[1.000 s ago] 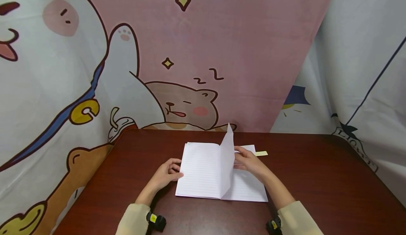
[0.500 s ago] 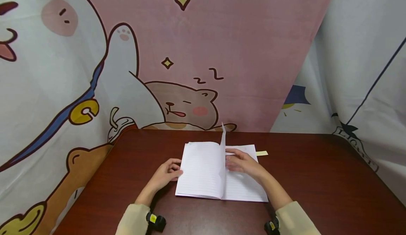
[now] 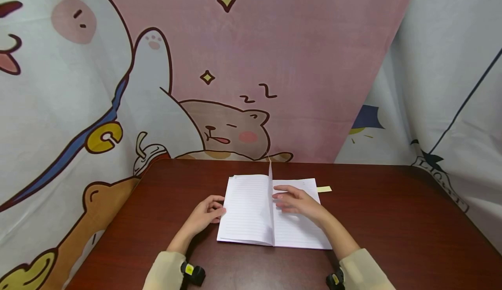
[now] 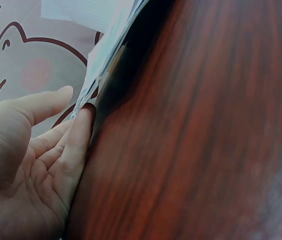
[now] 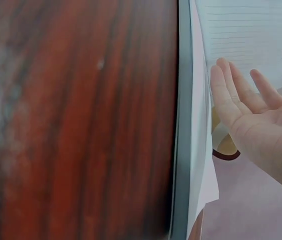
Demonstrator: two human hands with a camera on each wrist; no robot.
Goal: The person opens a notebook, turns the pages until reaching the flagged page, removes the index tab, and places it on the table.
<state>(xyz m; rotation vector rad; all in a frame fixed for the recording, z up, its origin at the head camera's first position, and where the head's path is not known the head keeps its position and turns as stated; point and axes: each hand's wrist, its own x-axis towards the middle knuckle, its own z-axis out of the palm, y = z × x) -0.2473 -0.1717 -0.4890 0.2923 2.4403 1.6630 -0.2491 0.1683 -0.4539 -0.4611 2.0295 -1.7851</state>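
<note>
An open lined notebook (image 3: 247, 211) lies on the dark wooden table, with one page (image 3: 270, 207) standing almost upright along its middle fold. My left hand (image 3: 204, 214) is at the notebook's left edge; in the left wrist view its fingertips (image 4: 83, 122) touch the page edges, while the thumb is held apart from them. Above the right-hand pages, my right hand (image 3: 302, 204) is spread, its fingertips close to the standing page. In the right wrist view the fingers (image 5: 223, 92) look straight and hold nothing; whether they touch the page I cannot tell.
A yellow tab (image 3: 324, 189) sticks out past the notebook's upper right edge. Bare table (image 3: 392, 220) extends to both sides. Behind it hangs a pink and white cartoon cloth (image 3: 313, 63), meeting the table's far edge.
The standing page has swung leftward from a right lean to nearly upright. My right hand has moved slightly left with it. The left hand has stayed at the notebook's edge.
</note>
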